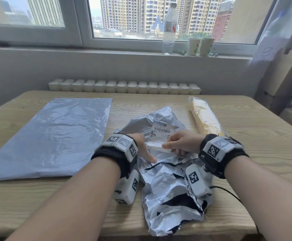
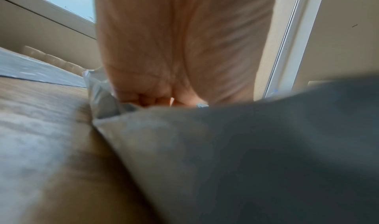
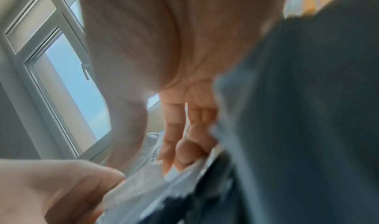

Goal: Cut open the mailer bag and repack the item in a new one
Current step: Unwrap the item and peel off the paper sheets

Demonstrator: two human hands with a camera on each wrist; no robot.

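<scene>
The old silver mailer bag (image 1: 166,185) lies crumpled at the table's middle, torn open with its black lining showing. Its shipping label (image 1: 160,133) faces up. My left hand (image 1: 144,148) grips the bag left of the label, fingers curled onto the plastic (image 2: 106,104) and thumb lying along it. My right hand (image 1: 178,145) pinches a folded white edge of the bag just below the label; its fingers (image 3: 184,146) are bent onto it. The new blue-grey mailer bag (image 1: 54,136) lies flat at the left. The yellow item (image 1: 205,117), in clear wrap, lies at the back right.
The wooden table (image 1: 246,153) stands against a wall with a radiator (image 1: 124,88) behind it. A water bottle (image 1: 169,28) and two paper cups (image 1: 193,46) stand on the window sill. A black cable (image 1: 228,190) trails from my right wrist.
</scene>
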